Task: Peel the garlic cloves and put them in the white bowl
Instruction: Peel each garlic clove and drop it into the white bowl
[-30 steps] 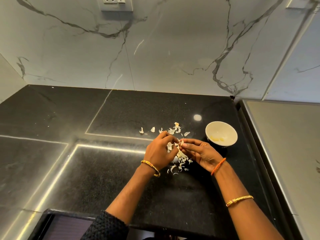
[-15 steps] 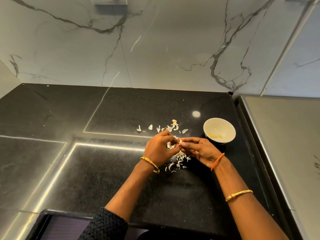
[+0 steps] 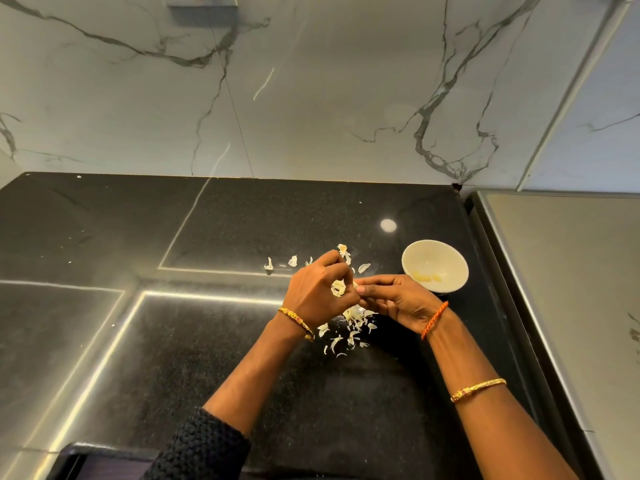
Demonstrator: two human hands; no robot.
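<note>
Garlic clove (image 3: 341,287) pinched between left hand (image 3: 320,292) and right hand (image 3: 391,297) grips, just left of white bowl (image 3: 450,258); peels (image 3: 349,327) below on desk (image 3: 207,341).

one head-worn wide-angle view looks forward and steeply down from above the forearms. the two grips, left hand (image 3: 320,289) and right hand (image 3: 398,301), meet just below frame centre, fairly near the lens. the black tabletop (image 3: 214,341) spreads around and beyond them; the marble wall (image 3: 311,98) beyond the grips fills the upper half, lines bowed by the lens.
</note>
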